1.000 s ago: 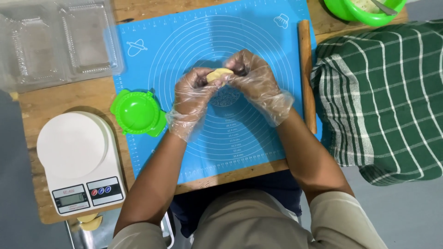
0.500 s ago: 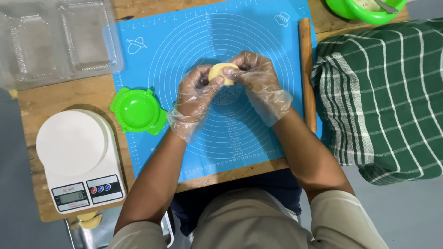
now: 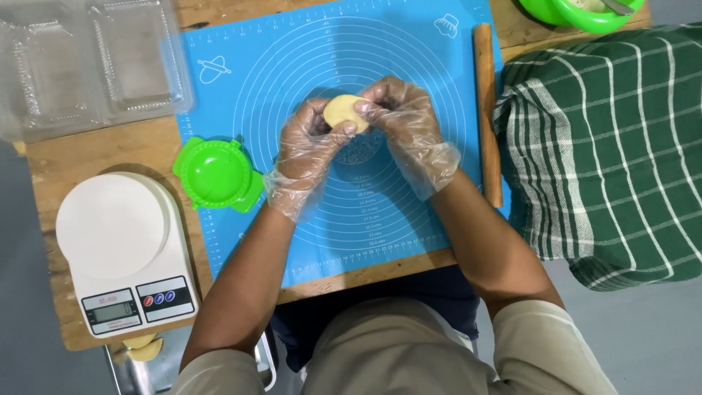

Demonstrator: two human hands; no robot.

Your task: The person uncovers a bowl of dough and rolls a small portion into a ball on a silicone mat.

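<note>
Since a moment ago, both hands have turned the pale dough disc (image 3: 344, 112) flatter toward the camera above the blue silicone mat (image 3: 241, 88). Left of it sit a white scale (image 3: 121, 252) and a green round press (image 3: 217, 174). Crinkly-gloved left hand (image 3: 307, 150) and right hand (image 3: 406, 124) pinch the dough's smooth rim; a wooden rolling pin (image 3: 488, 110) lies rightward.

So the dough piece (image 3: 344, 111) I'm working is a small pale yellow disc, smooth on top, roughly round and a bit thick. It's up off the blue mat, pinched between both my gloved hands: my left hand (image 3: 311, 143) grips its left and lower edge, my right hand (image 3: 402, 117) has its right edge. The flat face is tilted up toward me, over the middle of the mat's rings.
</note>
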